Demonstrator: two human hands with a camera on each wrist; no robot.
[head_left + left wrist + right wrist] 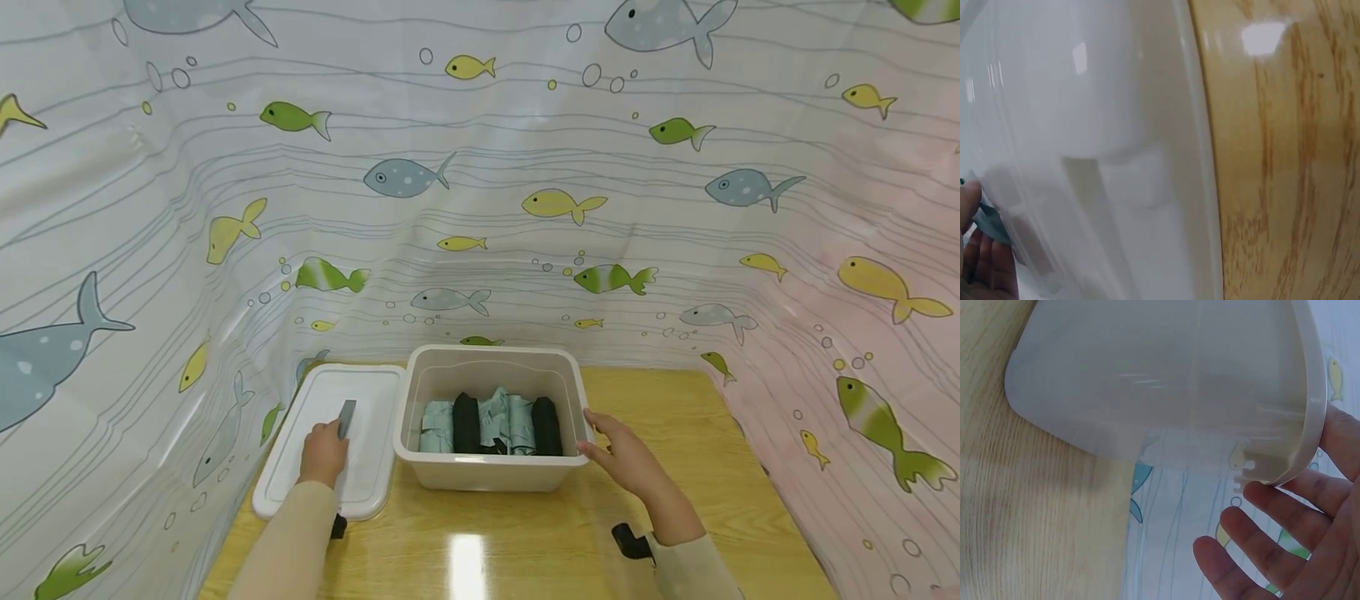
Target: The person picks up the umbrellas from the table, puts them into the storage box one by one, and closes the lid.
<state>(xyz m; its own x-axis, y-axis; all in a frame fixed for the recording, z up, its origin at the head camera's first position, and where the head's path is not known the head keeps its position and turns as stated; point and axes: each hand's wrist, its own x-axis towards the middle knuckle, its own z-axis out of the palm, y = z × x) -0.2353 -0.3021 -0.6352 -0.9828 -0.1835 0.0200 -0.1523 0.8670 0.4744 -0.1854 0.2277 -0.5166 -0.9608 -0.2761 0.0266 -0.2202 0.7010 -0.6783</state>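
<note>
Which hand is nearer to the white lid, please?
Left. The left hand rests on the white lid, pinching a small grey piece there; the right hand is at the storage bin's far side.

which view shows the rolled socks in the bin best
The head view: it looks down into the open bin, where the rolled socks, teal and black, lie in a row. The right wrist view shows only the bin's outer wall and rim beside the right hand; the left wrist view shows only the lid. Neither shows the socks.
</note>
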